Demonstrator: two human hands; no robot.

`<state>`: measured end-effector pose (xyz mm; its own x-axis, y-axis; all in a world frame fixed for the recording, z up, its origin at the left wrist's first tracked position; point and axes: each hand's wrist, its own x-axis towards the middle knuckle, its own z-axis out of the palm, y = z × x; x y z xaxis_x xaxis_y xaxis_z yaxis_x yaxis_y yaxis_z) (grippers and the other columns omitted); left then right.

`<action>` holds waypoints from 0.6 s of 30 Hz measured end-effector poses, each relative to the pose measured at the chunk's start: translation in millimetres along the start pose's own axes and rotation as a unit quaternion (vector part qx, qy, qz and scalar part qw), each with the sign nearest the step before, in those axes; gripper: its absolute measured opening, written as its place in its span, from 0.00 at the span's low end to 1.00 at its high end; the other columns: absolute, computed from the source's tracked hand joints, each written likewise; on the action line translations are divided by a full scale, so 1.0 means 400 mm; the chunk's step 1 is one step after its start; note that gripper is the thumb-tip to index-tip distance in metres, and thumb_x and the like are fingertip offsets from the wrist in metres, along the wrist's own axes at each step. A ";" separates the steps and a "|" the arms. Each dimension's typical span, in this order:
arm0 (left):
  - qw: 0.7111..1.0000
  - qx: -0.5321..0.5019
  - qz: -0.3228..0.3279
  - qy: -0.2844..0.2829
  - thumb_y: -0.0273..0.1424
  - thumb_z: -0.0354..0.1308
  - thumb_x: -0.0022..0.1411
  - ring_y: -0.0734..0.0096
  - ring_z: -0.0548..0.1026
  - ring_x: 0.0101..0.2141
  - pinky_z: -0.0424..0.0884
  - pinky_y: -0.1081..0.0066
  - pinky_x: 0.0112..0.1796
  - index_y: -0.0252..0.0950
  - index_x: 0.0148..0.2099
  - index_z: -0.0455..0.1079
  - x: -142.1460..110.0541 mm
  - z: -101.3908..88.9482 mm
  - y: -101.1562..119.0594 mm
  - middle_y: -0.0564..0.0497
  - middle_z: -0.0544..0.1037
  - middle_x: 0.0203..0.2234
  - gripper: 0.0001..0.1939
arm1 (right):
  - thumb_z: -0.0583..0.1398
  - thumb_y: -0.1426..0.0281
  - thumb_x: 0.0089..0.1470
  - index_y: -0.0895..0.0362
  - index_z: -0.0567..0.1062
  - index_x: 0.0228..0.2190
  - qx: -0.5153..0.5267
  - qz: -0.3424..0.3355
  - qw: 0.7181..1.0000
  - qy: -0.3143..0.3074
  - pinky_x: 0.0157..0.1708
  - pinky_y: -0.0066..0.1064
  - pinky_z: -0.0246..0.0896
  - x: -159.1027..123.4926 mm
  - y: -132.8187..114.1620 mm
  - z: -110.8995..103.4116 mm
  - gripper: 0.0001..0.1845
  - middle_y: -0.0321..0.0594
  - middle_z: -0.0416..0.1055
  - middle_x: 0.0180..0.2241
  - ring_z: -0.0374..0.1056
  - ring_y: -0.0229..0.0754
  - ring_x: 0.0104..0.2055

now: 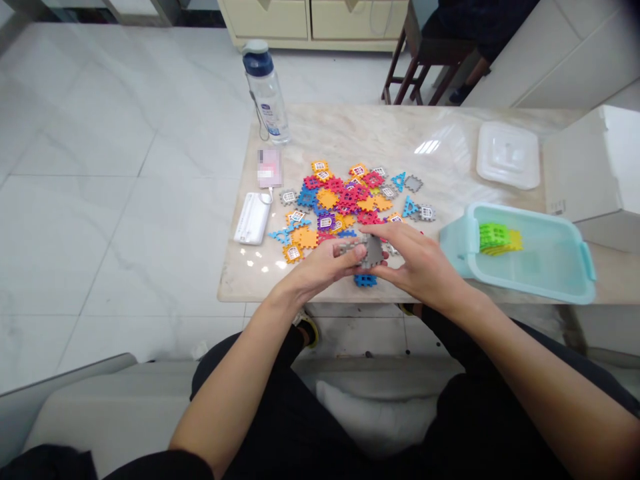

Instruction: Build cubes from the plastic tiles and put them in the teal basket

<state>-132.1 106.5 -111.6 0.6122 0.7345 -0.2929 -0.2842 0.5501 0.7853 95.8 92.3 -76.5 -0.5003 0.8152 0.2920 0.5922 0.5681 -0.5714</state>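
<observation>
Head view: the left hand (320,263) and right hand (420,257) pinch grey interlocking tiles (371,252) between them, over the table (440,137) edge — fingers hide part of the tiles, so their number cannot be read. A blue tile (365,280) lies just below. A colored tile pile (340,200) lies beyond the hands; right of them sits a teal tub (525,267). A pink card (270,168) is blurred — unreadable.

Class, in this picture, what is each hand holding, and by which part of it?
The left hand holds joined grey plastic tiles by their left end; the right hand pinches their right edge.
</observation>
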 end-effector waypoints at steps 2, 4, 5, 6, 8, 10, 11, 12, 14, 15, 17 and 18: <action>0.997 -0.074 -0.012 0.011 0.56 0.75 0.66 0.57 0.86 0.47 0.81 0.62 0.53 0.35 0.51 0.85 0.008 0.007 -0.004 0.40 0.88 0.45 0.29 | 0.71 0.71 0.66 0.46 0.73 0.68 -0.011 0.002 1.000 -0.001 0.64 0.55 0.75 0.004 0.001 0.002 0.33 0.48 0.82 0.61 0.79 0.59 0.63; 0.990 -0.134 -0.031 0.020 0.56 0.65 0.75 0.55 0.86 0.50 0.82 0.61 0.54 0.32 0.55 0.84 0.017 0.009 -0.007 0.37 0.88 0.47 0.29 | 0.72 0.72 0.64 0.48 0.73 0.67 -0.024 -0.007 1.000 0.001 0.64 0.57 0.74 0.007 0.001 0.005 0.33 0.49 0.82 0.60 0.79 0.60 0.62; 0.987 -0.157 -0.040 0.020 0.55 0.60 0.79 0.54 0.87 0.50 0.82 0.60 0.54 0.31 0.56 0.83 0.021 0.008 -0.008 0.35 0.88 0.48 0.30 | 0.72 0.73 0.64 0.49 0.74 0.67 -0.031 -0.013 0.999 0.000 0.64 0.57 0.74 0.009 0.001 0.006 0.33 0.50 0.82 0.60 0.79 0.61 0.62; 0.984 -0.173 -0.049 0.017 0.55 0.56 0.81 0.53 0.87 0.51 0.82 0.60 0.54 0.29 0.57 0.82 0.025 0.006 -0.008 0.34 0.88 0.48 0.32 | 0.73 0.73 0.63 0.49 0.74 0.66 -0.039 -0.015 0.999 -0.005 0.63 0.57 0.74 0.009 0.000 0.008 0.33 0.51 0.82 0.60 0.79 0.62 0.62; 0.980 -0.191 -0.060 0.009 0.54 0.52 0.83 0.51 0.87 0.52 0.81 0.60 0.55 0.27 0.59 0.81 0.028 0.002 -0.007 0.33 0.88 0.49 0.34 | 0.74 0.73 0.62 0.49 0.74 0.65 -0.052 -0.013 0.998 -0.018 0.63 0.57 0.74 0.009 0.001 0.009 0.34 0.51 0.82 0.60 0.78 0.63 0.62; 0.978 -0.200 -0.062 0.004 0.54 0.50 0.83 0.51 0.86 0.53 0.81 0.58 0.56 0.28 0.62 0.81 0.027 0.001 -0.005 0.33 0.88 0.50 0.34 | 0.75 0.72 0.61 0.49 0.75 0.65 -0.057 -0.010 0.998 -0.024 0.63 0.57 0.74 0.008 0.002 0.009 0.35 0.52 0.82 0.60 0.78 0.63 0.62; 0.977 -0.203 -0.061 0.003 0.55 0.49 0.83 0.50 0.87 0.53 0.81 0.58 0.56 0.29 0.63 0.80 0.027 0.001 -0.004 0.34 0.88 0.50 0.34 | 0.76 0.72 0.60 0.49 0.75 0.65 -0.059 -0.011 0.998 -0.025 0.63 0.58 0.73 0.008 0.004 0.008 0.36 0.52 0.82 0.60 0.78 0.64 0.62; 0.977 -0.204 -0.059 0.004 0.55 0.49 0.83 0.50 0.87 0.53 0.81 0.58 0.56 0.29 0.63 0.80 0.027 0.001 -0.004 0.34 0.88 0.50 0.35 | 0.76 0.72 0.60 0.49 0.75 0.66 -0.060 -0.013 0.998 -0.026 0.63 0.58 0.73 0.007 0.005 0.008 0.36 0.51 0.82 0.60 0.78 0.64 0.62; 0.978 -0.202 -0.054 0.007 0.56 0.49 0.83 0.50 0.87 0.53 0.81 0.58 0.56 0.29 0.62 0.80 0.029 0.000 -0.006 0.34 0.88 0.50 0.35 | 0.76 0.71 0.60 0.49 0.75 0.66 -0.064 -0.021 0.997 -0.024 0.63 0.58 0.73 0.007 0.006 0.008 0.36 0.52 0.82 0.60 0.78 0.64 0.62; 0.978 -0.201 -0.052 0.007 0.56 0.49 0.83 0.49 0.87 0.53 0.81 0.58 0.55 0.28 0.62 0.80 0.030 -0.001 -0.008 0.33 0.88 0.49 0.36 | 0.77 0.70 0.60 0.50 0.74 0.66 -0.066 -0.025 0.997 -0.020 0.63 0.58 0.73 0.007 0.006 0.008 0.36 0.52 0.82 0.59 0.79 0.64 0.61; 0.979 -0.198 -0.047 0.006 0.58 0.49 0.82 0.49 0.86 0.53 0.81 0.58 0.54 0.27 0.62 0.80 0.035 -0.007 -0.013 0.32 0.88 0.49 0.38 | 0.77 0.69 0.61 0.51 0.74 0.66 -0.067 -0.026 0.997 -0.007 0.63 0.57 0.73 0.008 0.005 0.008 0.36 0.53 0.82 0.59 0.79 0.64 0.61; 0.980 -0.197 -0.043 0.006 0.59 0.49 0.81 0.49 0.86 0.53 0.81 0.59 0.54 0.26 0.62 0.80 0.037 -0.011 -0.016 0.32 0.88 0.49 0.39 | 0.77 0.68 0.61 0.51 0.74 0.66 -0.068 -0.024 0.997 -0.002 0.63 0.57 0.73 0.009 0.004 0.008 0.36 0.53 0.82 0.59 0.79 0.64 0.61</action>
<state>-124.5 115.6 -123.2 0.6377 0.6823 -0.3575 -0.4957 0.7187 0.4875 93.2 95.6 -78.7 -0.5321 0.7863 0.3140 0.6472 0.6168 -0.4479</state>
